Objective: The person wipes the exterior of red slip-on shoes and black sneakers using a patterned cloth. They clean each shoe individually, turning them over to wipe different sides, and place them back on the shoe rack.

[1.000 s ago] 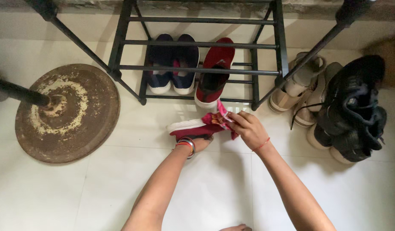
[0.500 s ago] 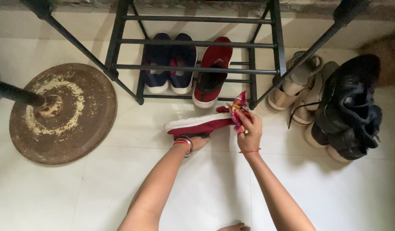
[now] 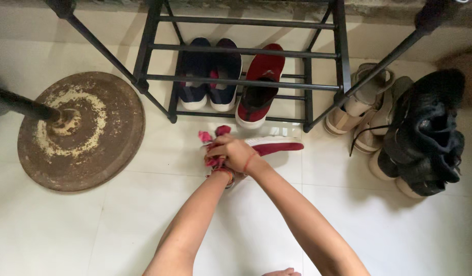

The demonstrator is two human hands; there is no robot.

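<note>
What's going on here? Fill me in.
A person crouches over a white tiled floor in front of a black metal shoe rack. The right hand presses a pink cloth against the heel end of a red shoe with a white sole. The left hand is mostly hidden beneath it, apparently supporting the shoe. The matching red shoe sits on the rack beside a dark blue pair. More shoes are piled to the right.

Shoe (image 3: 277, 146) lies before the rack (image 3: 246, 61), between disc (image 3: 77, 130) and shoe pile (image 3: 399, 128).
</note>
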